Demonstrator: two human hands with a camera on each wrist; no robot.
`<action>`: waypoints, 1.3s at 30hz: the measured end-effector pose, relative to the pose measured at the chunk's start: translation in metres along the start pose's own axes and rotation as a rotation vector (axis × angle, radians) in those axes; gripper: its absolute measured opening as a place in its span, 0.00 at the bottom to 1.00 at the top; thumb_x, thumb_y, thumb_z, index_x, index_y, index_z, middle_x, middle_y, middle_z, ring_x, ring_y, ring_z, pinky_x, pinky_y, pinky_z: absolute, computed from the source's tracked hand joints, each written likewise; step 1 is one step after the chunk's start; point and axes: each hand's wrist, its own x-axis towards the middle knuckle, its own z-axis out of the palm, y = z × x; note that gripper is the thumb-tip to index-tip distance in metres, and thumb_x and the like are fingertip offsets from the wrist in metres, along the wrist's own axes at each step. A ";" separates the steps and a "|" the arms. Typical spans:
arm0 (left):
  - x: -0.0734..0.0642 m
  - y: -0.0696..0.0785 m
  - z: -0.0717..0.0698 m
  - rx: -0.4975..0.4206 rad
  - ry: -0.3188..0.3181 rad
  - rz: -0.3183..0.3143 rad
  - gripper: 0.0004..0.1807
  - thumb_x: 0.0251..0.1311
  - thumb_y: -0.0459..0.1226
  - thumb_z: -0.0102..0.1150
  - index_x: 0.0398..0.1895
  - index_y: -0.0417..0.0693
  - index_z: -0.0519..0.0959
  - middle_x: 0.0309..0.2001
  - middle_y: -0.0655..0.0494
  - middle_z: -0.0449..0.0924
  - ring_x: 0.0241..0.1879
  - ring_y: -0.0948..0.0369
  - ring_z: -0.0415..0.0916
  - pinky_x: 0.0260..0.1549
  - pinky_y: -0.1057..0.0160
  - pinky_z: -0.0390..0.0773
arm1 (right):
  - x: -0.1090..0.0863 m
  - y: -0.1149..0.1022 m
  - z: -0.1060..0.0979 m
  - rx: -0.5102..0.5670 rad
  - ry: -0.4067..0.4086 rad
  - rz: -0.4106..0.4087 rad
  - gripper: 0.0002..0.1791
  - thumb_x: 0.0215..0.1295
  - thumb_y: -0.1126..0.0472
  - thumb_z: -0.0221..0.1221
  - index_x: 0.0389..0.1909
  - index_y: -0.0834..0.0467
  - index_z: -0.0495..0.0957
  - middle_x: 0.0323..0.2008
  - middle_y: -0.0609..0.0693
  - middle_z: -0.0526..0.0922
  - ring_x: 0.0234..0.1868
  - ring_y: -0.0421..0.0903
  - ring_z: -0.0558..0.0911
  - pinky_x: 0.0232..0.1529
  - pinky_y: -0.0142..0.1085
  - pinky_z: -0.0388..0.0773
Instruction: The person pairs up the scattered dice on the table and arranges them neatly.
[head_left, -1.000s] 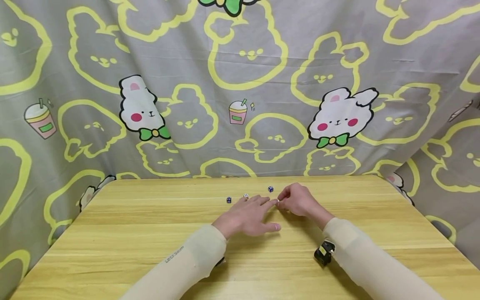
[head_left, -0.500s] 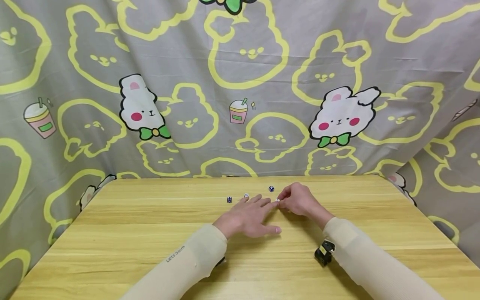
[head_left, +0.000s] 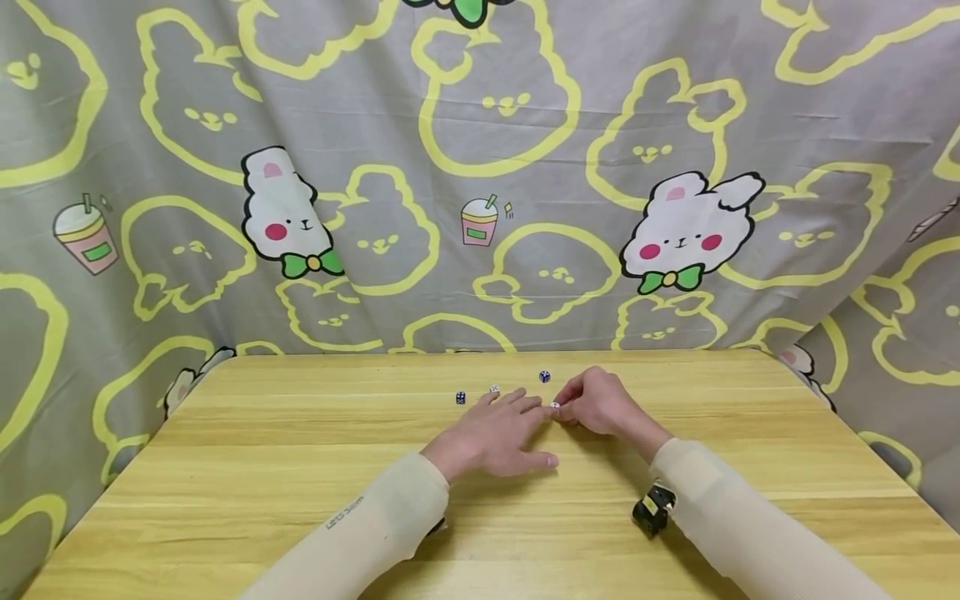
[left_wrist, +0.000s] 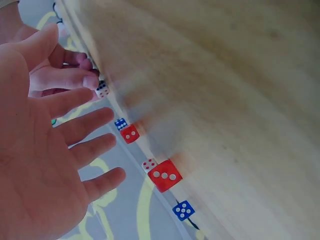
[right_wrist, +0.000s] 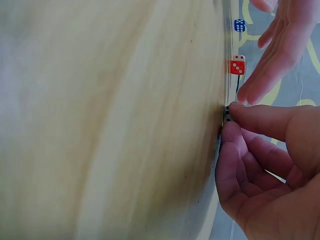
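Observation:
My right hand [head_left: 600, 402] pinches a white die [head_left: 555, 406] between thumb and fingertips, low over the wooden table. Palm down, my left hand [head_left: 501, 433] is spread with straight fingers, its index fingertip right beside that die. Ahead of the left fingers are a blue die [head_left: 461, 398], a white die [head_left: 494, 389] and another blue die [head_left: 544, 377]. In the left wrist view a large red die [left_wrist: 165, 176] and a smaller-looking red die [left_wrist: 130, 134] stand on the table; the left hand hides both in the head view.
The wooden table [head_left: 300, 467] ends at a back edge against a grey patterned curtain [head_left: 360, 275]. Under the right sleeve is a small black camera [head_left: 652, 510].
Both hands stay nearly in place. The white die in the right fingers shifts and tilts slightly; the other visible dice have not moved on the table.

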 end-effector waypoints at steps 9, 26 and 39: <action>-0.013 0.001 0.000 0.038 0.023 0.023 0.42 0.74 0.67 0.50 0.83 0.57 0.63 0.83 0.59 0.62 0.86 0.54 0.52 0.85 0.43 0.51 | -0.011 -0.006 0.003 0.027 -0.036 -0.001 0.02 0.62 0.62 0.74 0.34 0.56 0.91 0.25 0.46 0.89 0.28 0.41 0.83 0.31 0.32 0.79; -0.043 0.004 0.002 -0.039 0.048 -0.029 0.40 0.69 0.66 0.60 0.75 0.53 0.74 0.75 0.57 0.75 0.76 0.57 0.71 0.74 0.45 0.72 | -0.032 -0.018 0.014 0.045 -0.079 -0.024 0.03 0.60 0.63 0.76 0.32 0.56 0.90 0.25 0.47 0.87 0.27 0.41 0.82 0.30 0.33 0.78; -0.055 0.005 0.003 -0.187 0.086 -0.075 0.33 0.70 0.59 0.64 0.69 0.49 0.80 0.70 0.53 0.80 0.74 0.53 0.74 0.76 0.42 0.69 | -0.045 -0.031 0.025 0.077 -0.106 -0.011 0.05 0.60 0.65 0.75 0.28 0.54 0.90 0.24 0.47 0.87 0.25 0.43 0.82 0.28 0.33 0.79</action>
